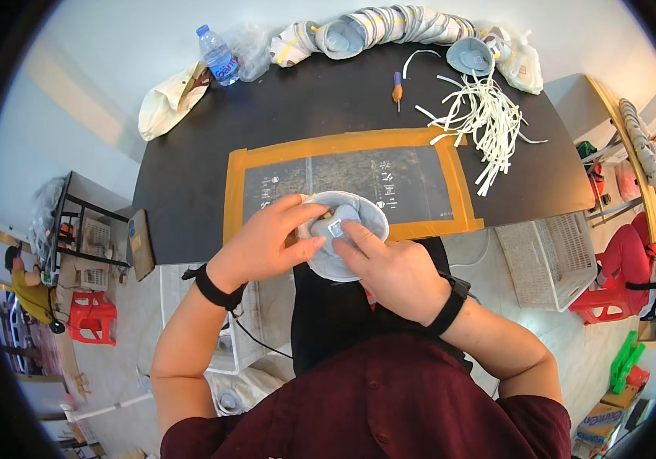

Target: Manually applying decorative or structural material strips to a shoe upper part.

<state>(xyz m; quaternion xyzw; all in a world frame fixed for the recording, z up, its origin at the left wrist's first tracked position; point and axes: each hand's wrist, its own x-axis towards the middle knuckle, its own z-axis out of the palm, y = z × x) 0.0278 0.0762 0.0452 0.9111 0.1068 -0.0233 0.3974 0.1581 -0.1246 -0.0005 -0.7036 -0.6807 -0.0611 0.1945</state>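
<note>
Fingers [358, 233] of both hands clamped on grey cup mask [358, 214], (concave side up) small valve [335, 227] inside

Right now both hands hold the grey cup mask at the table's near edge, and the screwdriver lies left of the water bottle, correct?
Not quite. Both hands, left hand and right hand, hold the grey cup mask, but the head view shows the screwdriver right of the water bottle.

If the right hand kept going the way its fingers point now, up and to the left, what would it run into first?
The right hand already presses its fingertips on the grey cup-shaped mask. Past that, it would probably meet the left hand gripping the mask's other side, though depth is hard to judge.
</note>
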